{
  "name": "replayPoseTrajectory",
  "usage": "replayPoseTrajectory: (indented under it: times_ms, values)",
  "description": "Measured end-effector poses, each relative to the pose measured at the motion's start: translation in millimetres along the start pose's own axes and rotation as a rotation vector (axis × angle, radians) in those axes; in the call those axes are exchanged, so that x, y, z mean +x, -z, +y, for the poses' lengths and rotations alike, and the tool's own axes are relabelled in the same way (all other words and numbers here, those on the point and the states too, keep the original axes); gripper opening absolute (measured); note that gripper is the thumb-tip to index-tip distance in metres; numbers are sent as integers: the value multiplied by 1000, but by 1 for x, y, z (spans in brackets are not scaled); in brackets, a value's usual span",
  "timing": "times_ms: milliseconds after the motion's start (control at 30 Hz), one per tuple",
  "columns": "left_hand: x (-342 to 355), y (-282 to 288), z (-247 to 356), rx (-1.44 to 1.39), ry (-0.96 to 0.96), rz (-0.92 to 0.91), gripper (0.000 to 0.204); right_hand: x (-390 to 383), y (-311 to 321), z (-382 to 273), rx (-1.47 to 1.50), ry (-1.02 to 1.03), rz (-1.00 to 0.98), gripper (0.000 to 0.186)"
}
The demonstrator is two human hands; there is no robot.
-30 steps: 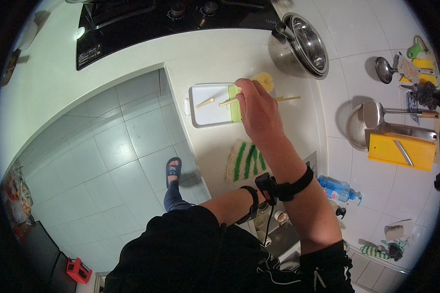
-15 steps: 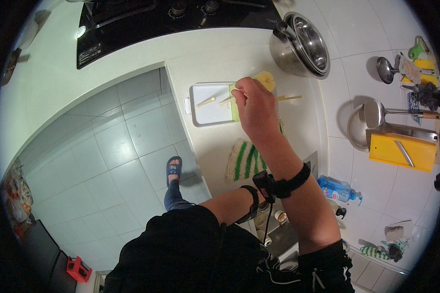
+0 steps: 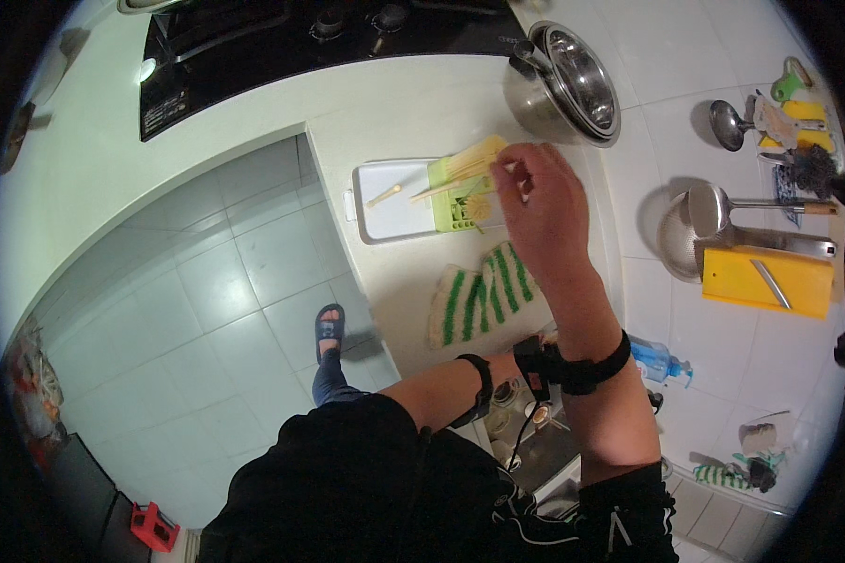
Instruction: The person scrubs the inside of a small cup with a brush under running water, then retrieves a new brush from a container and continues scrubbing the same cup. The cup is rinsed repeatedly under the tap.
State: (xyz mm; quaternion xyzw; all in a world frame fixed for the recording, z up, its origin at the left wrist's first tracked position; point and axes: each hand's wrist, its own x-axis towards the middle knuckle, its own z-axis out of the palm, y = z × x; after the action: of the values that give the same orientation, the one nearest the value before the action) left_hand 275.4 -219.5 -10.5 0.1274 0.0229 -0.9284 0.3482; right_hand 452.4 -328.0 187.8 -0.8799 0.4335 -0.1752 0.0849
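My right hand (image 3: pixel 545 202) hovers over the right end of a white tray (image 3: pixel 371 225). Its fingers are curled with thumb and forefinger together; what they pinch, if anything, I cannot make out. Below it a light green slotted insert (image 3: pixel 441 218) covers the tray's right part. Pale yellow thin sticks (image 3: pixel 455 178) lie across the insert, and a small round yellowish piece (image 3: pixel 479 207) sits on it. One short pale stick (image 3: pixel 383 195) lies in the tray's open left part. My left forearm (image 3: pixel 432 394) passes under the right one, which hides the left hand.
A green-and-white striped cloth (image 3: pixel 469 305) lies on the counter near the sink (image 3: pixel 545 450). Nested steel pots (image 3: pixel 535 98) stand beyond the tray, beside a black stove (image 3: pixel 282 52). A blue bottle (image 3: pixel 652 358) stands by the wall, where ladles and a yellow slicer (image 3: pixel 765 284) hang.
My right hand has moved right, off the tray's middle, uncovering the green insert and the sticks on it. The left forearm has shifted slightly right.
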Motion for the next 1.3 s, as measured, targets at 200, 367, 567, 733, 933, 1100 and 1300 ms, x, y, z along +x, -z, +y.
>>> replayPoseTrajectory:
  times_ms: [200, 367, 567, 733, 933, 1100, 1300]
  values:
    - [-5, -4, 7, 97, 11, 36, 39, -3, -16, 2, -183, -117, -94, 19]
    - [-13, -2, 11, 169, 20, 76, 39, -3, -21, 0, -238, -131, -64, 18]
    - [-18, -1, 15, 248, 23, 116, 39, -6, -27, 4, -252, -61, -115, 19]
    - [-23, -3, 19, 319, 31, 149, 40, -3, -28, 13, -204, -18, -130, 15]
    - [-28, -4, 22, 405, 41, 186, 40, -2, -29, 16, -207, 2, -143, 10]
    - [-33, -4, 25, 474, 48, 218, 41, -5, -26, 19, -221, 52, -148, 11]
    - [-37, -5, 28, 555, 55, 255, 41, -7, -19, 22, -187, 44, -207, 12]
